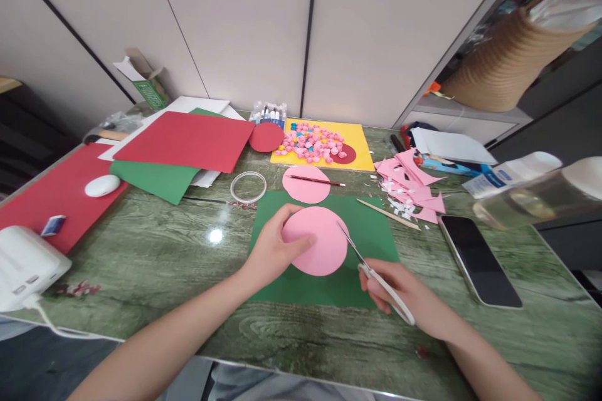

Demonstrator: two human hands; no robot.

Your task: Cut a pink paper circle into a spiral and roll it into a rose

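My left hand (277, 244) pinches a round pink paper disc (322, 250) at its left edge, thumb on top. In my right hand (399, 291) is a pair of scissors (388, 291) with pale handles. Their blades lie over the disc's right edge; whether they are cutting it I cannot tell. Beneath both is a green paper sheet (301, 291). Just behind it lies a second pink disc (301, 194), with a dark red pencil (315, 181) across it. A thin wooden stick (388, 214) rests at the sheet's upper right.
Pink paper scraps (409, 185) and a phone (480, 263) lie on the right, near a clear bottle (512, 203). Several small pink balls (315, 141) cover a yellow sheet (360, 144) at the back. A tape roll (248, 174), red paper (188, 138) and a white charger (28, 266) are leftward.
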